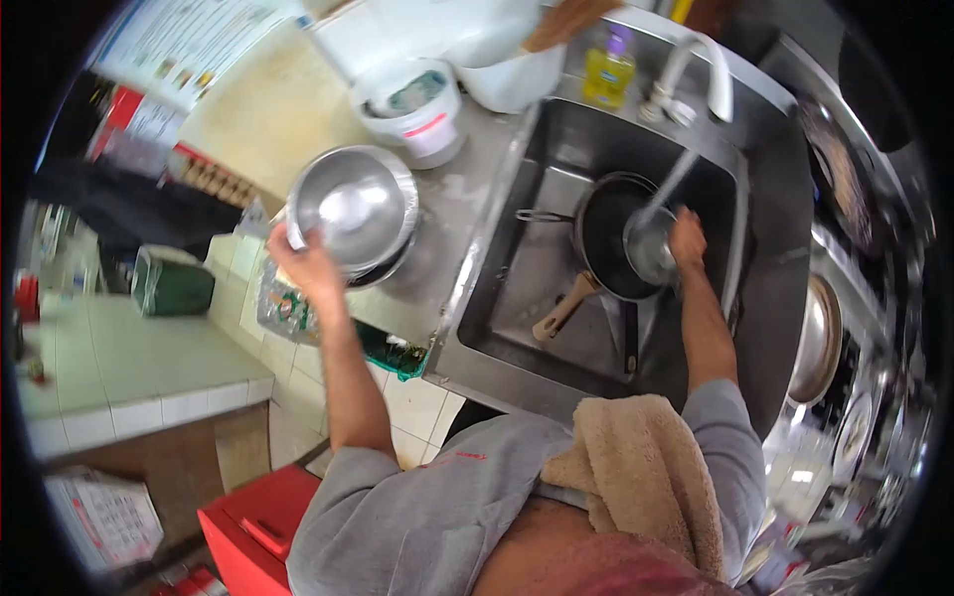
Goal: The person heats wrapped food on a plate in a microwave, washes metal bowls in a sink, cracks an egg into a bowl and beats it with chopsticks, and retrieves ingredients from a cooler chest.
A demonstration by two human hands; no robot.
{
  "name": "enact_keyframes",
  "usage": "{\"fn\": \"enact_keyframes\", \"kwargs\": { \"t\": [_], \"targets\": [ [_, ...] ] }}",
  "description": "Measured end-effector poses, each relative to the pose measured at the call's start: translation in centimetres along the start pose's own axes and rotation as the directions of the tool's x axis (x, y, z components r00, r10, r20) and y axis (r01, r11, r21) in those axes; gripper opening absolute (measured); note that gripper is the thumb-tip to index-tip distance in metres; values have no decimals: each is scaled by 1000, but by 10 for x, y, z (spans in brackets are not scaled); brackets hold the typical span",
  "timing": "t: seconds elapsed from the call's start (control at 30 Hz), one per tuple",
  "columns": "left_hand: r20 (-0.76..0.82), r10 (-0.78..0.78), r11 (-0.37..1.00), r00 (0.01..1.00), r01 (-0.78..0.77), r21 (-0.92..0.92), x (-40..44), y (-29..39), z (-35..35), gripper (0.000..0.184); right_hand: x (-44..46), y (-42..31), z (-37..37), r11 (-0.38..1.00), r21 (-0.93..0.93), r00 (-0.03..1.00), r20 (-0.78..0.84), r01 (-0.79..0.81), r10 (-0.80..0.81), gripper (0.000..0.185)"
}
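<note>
Tan towel [641, 447] on me, my left hand [308, 266] grips steel bowl [358, 204] outside sink [487, 348], right hand [688, 238] shiny vessel [648, 250] inside, frying pan [602, 223] apparently remaining.

Bright indoor light seems to fall from above. A white glare patch sits in the metal bowl [350, 207], and weaker shine streaks the sink [522, 273], whose inside is dimmer, with the pan [602, 217] nearly black. Slight blur softens the left hand [311, 268] and the poster's print [199, 42]. Wide-lens distortion bends the margins; all 4 corners go black.
</note>
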State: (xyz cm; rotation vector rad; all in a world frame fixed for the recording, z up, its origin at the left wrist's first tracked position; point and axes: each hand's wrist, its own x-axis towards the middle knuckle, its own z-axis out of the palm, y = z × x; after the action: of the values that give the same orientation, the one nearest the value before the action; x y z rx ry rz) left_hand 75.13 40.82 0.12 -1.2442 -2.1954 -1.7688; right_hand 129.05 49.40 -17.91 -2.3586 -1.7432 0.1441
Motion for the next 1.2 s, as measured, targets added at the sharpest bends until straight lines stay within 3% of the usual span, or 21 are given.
{"fn": "enact_keyframes", "kwargs": {
  "t": [0.03,0.07,0.13,0.2,0.23,0.3,0.4,0.43,0.5,0.57,0.63,0.73,0.83,0.93,0.97,1.0,1.07,1.1,1.13,1.17,1.2],
  "targets": [
    [50,-118,993,992,117,24,11,-12,-9,39,5,-10,-10,1000,-8,999,47,-11,12,25],
    [-14,-49,995,999,50,91,21,-52,-8,42,12,-14,-15,997,-23,991,111,-69,71,28],
    [149,36,972,988,-69,223,30,-74,-19,43,19,-20,-27,983,36,972,162,-181,173,34],
    [260,9,753,966,-178,634,33,-67,-25,44,23,-10,-29,952,81,942,191,-297,277,37],
    [263,13,754,965,-182,631,39,-75,-23,44,24,-10,-29,915,128,910,226,-382,348,40],
    [476,-312,792,822,-51,608,50,-95,-21,49,22,-2,-27,873,226,896,219,-432,386,40],
    [412,-132,724,901,-196,661,27,-78,-13,51,30,14,1,792,426,899,175,-437,402,41],
    [382,-110,700,917,-201,685,20,-62,-11,50,29,15,13,473,699,831,338,-536,442,40],
    [398,-44,731,916,-242,638,16,-62,-9,50,29,30,62,-206,813,733,581,-545,353,38],
    [426,4,773,905,-273,572,21,-71,-9,51,47,54,159,-237,835,788,549,-497,279,35],
    [449,37,788,893,-302,536,28,-87,-10,50,30,7,143,-563,738,703,620,-372,349,30],
    [410,-204,751,889,-127,648,40,-76,-13,54,25,-17,124,-956,269,924,382,-121,-9,25],
    [410,-170,793,896,-123,597,37,-70,-14,50,46,-25,126,-791,590,926,368,-160,87,27],
    [399,-97,854,912,-130,504,38,-88,-14,53,17,-70,82,-556,786,952,132,-270,-276,25],
    [393,-61,882,918,-134,451,37,-95,-13,55,34,-89,112,-540,745,909,219,-391,-355,25],
    [396,-67,882,916,-131,452,38,-94,-11,55,-7,-148,28,-377,880,927,159,-290,-341,23],
    [257,-19,991,966,-16,132,41,-78,-7,56,-24,-232,-32,1,961,866,249,-276,-434,26],
    [269,-20,991,963,-16,130,43,-63,-9,56,-46,-271,-70,-39,957,840,233,-288,-489,27],
    [267,-162,975,950,196,-107,45,-44,-13,66,-47,-299,-63,-76,962,786,166,-261,-596,30],
    [306,-296,857,905,393,-334,42,-33,-12,77,-56,-322,-81,136,955,757,292,-264,-584,35],
    [321,-309,845,895,413,-339,45,-37,-11,86,-70,-339,-91,90,952,786,292,-292,-545,37]
  ]
}}
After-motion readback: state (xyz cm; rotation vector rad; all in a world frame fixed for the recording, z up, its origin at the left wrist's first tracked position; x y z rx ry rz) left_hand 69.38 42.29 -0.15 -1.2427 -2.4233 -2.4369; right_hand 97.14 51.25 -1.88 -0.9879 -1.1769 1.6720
